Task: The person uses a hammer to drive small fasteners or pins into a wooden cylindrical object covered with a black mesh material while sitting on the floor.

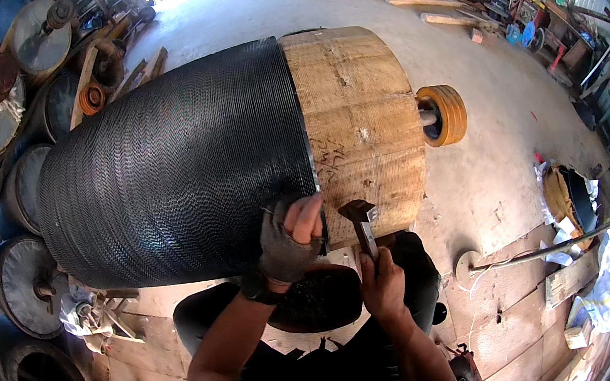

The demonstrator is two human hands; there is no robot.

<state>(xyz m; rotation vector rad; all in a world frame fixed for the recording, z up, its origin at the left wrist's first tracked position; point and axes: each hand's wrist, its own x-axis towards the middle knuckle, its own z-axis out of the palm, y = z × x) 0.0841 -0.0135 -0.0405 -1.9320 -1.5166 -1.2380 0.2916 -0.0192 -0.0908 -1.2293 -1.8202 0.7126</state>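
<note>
A large roller lies across in front of me. Black ridged covering (176, 162) wraps its left part, and bare wooden slats (361, 120) show on its right part. My left hand (292, 239), in a dark fingerless glove, rests at the covering's right edge, near side. Its fingers are curled; whatever they pinch is too small or hidden to tell. In my right hand (383, 285) is a hammer (363, 225), gripped by its handle. The hammer's head is over the near wooden slats, a little right of my left fingers.
A yellow wheel (450, 114) sits on the shaft at the roller's right end. Several metal drums (28, 284) are stacked along the left. Wooden planks (445, 19) lie on the floor at far right. A bent metal rod (562, 244) and torn sacks (607, 284) are at near right.
</note>
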